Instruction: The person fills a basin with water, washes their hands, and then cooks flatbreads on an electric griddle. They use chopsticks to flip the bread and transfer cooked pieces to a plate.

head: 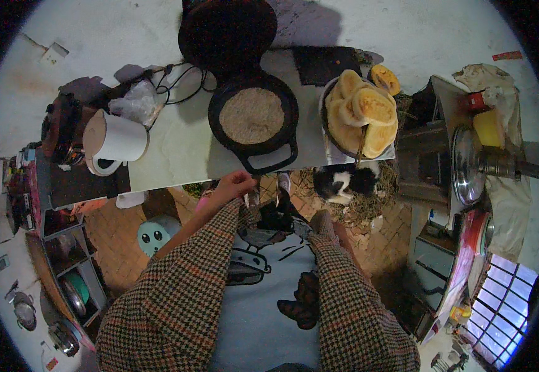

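My left hand [238, 184] is just below the table's front edge, near the loop handle of a black electric griddle [253, 148]. Its fingers are curled together, and whether something thin is between them cannot be told. A round, pale, rough-surfaced flatbread or batter [252, 116] lies in the griddle's pan. The round lid [227, 35] stands raised at the wall. My right hand is out of view; only the checked right sleeve [358, 297] and a bit of forearm show. On the right, a bowl [324, 100] holds several browned flatbreads [367, 107], with chopsticks [361, 144] resting against them.
A white pitcher [123, 137], a clear plastic bag [135, 104] and a black cord [183, 86] are at the left. A cut pumpkin piece [384, 79] lies behind the bowl. Below the table, a black-and-white animal [344, 183] is on the brick floor [121, 251].
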`<state>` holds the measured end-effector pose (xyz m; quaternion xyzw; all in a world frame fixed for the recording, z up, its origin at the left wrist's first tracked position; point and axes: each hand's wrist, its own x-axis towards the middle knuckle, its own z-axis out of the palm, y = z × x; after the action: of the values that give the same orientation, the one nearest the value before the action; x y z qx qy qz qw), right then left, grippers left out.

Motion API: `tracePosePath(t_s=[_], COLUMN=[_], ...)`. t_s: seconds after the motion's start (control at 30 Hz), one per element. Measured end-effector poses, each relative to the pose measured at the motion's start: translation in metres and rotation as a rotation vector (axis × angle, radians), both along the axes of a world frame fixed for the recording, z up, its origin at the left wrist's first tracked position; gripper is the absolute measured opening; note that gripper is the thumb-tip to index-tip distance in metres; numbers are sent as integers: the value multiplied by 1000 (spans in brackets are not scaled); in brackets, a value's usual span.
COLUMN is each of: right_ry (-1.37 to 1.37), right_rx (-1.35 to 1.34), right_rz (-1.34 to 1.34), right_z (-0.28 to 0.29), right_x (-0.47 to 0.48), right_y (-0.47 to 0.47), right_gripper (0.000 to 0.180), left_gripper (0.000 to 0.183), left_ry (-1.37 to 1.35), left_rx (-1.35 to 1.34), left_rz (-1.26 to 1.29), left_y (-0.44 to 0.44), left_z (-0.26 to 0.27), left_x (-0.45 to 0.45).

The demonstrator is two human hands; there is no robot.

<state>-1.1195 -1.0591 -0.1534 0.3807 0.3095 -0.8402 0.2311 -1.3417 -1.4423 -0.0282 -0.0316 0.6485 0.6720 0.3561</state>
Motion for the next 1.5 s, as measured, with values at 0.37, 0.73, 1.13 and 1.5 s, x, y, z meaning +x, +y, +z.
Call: tracePosePath(t_s=[0.37, 0.73, 1.13, 1.5], right_ry=[21, -109, 190, 793], right_rx=[842, 670, 351, 739], right_rz=[675, -207, 29, 284], right_z=[-10, 169, 201, 238], right_x=[24, -204, -147, -171], right_y=[-31, 1, -83, -140], right_gripper=[33, 40, 21, 38], left_gripper=[29, 32, 36, 45], left_ry=[-126, -199, -134, -583], left_rx=[77, 91, 115, 952], left_rz=[-19, -104, -272, -29], left_y=[-9, -13, 47, 85], left_z=[-10, 12, 65, 79], left_x=[11, 11, -9, -27])
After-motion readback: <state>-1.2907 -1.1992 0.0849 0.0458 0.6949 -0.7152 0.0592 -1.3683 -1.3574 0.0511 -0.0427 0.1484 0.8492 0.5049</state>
